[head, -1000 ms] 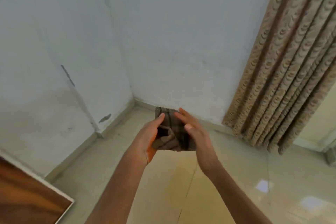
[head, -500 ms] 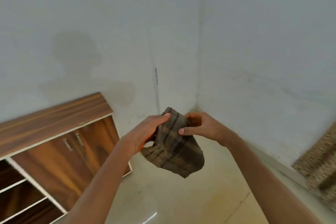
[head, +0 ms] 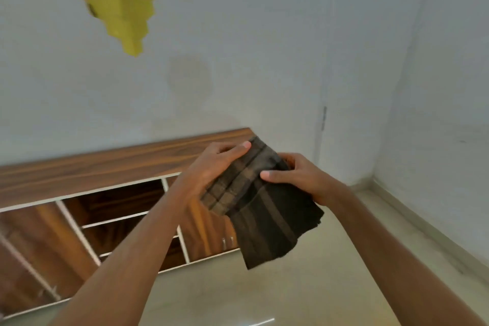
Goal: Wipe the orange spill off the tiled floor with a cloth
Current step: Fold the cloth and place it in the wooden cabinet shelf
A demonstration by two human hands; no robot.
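Far above and left of the hands: a yellow jagged-edged paper shape point(head: 119, 0) on the pale wall, blurred. Below it, left of and behind the hands, a low wood-grain cabinet with white-edged open compartments point(head: 105, 209).

Left hand point(head: 211, 169): closed on the upper left edge of the brown-and-black checked cloth point(head: 259, 209), fingers lying flat over the fabric and reaching toward its top corner.

Cloth: held in the air between the two hands, well above the beige tiled floor point(head: 304, 294). It looks folded into a rough rectangle. Long axis runs on a diagonal, from the top corner at the left fingertips down and right to a loose lower end hanging below the right hand.

Right hand point(head: 299, 180): clamped on the cloth's right edge, thumb pressed on the front face, fingers hidden behind.

No orange spill in view.

Step in hand, as I judge it: readying the cloth. To do it well, keep the fold thick, tuck the dangling lower end under, and leave one broad flat face free for the floor.
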